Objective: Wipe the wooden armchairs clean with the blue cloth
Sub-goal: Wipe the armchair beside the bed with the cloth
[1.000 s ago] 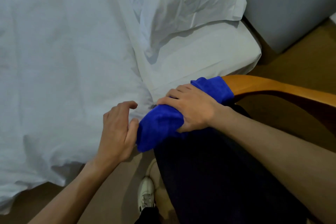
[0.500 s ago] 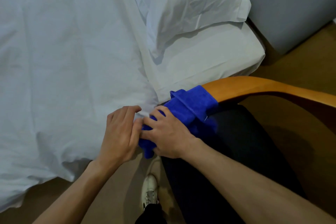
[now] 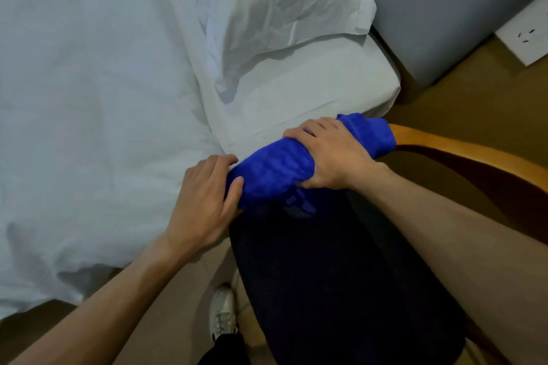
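A blue cloth (image 3: 272, 172) is wrapped over the near end of a curved wooden armrest (image 3: 462, 151) of the armchair. My right hand (image 3: 332, 154) grips the cloth from above, fingers curled over the wrapped rail. My left hand (image 3: 207, 195) grips the cloth's lower left end, thumb pressed on its near side. The armrest's end is hidden under the cloth. The bare wood runs off to the right edge.
A bed with white sheets (image 3: 89, 98) and a pillow (image 3: 281, 9) lies close on the left, touching the cloth area. My dark-trousered leg (image 3: 341, 290) and a white shoe (image 3: 222, 314) are below. A grey wall (image 3: 459, 9) and white socket plate (image 3: 525, 35) sit at upper right.
My right hand has slid the cloth back up the armrest toward the right, covering more of the wood. My left hand now grips the cloth's lower end.
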Demonstrator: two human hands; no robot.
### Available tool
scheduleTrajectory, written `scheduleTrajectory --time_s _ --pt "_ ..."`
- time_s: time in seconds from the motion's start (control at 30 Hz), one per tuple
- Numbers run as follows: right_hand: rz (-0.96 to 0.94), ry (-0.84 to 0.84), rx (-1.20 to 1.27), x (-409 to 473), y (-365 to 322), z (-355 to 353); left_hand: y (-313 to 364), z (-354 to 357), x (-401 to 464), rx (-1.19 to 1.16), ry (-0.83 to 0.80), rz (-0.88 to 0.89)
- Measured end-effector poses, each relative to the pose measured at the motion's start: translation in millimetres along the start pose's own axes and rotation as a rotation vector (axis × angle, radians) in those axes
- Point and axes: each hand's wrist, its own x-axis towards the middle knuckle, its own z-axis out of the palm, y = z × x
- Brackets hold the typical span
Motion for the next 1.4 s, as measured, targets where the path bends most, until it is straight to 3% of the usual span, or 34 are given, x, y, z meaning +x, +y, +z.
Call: scheduleTrajectory --time_s 0.37,0.53,0.73,0.9,1.17,1.4 --pt "0.41 -0.106 -0.05 -40 80 -11 -8 3 12 0.005 0.008 0.013" --pt "0.289 -0.079 -0.185 -25 30 -12 -20 0 9 -0.049 0.005 -0.034" --pt "-0.113 -0.033 -0.159 0 -71 2 -20 0 13 -0.137 -0.003 -0.108" --pt "-0.24 -0.033 -0.045 12 -76 6 -10 -4 21 -0.181 0.008 -0.104" --pt "-0.041 -0.053 -0.021 7 1 -3 13 3 22 -0.074 -0.077 -0.014" --pt "0.288 -0.059 0.017 -35 76 -10 51 16 39 0.022 -0.133 0.14"
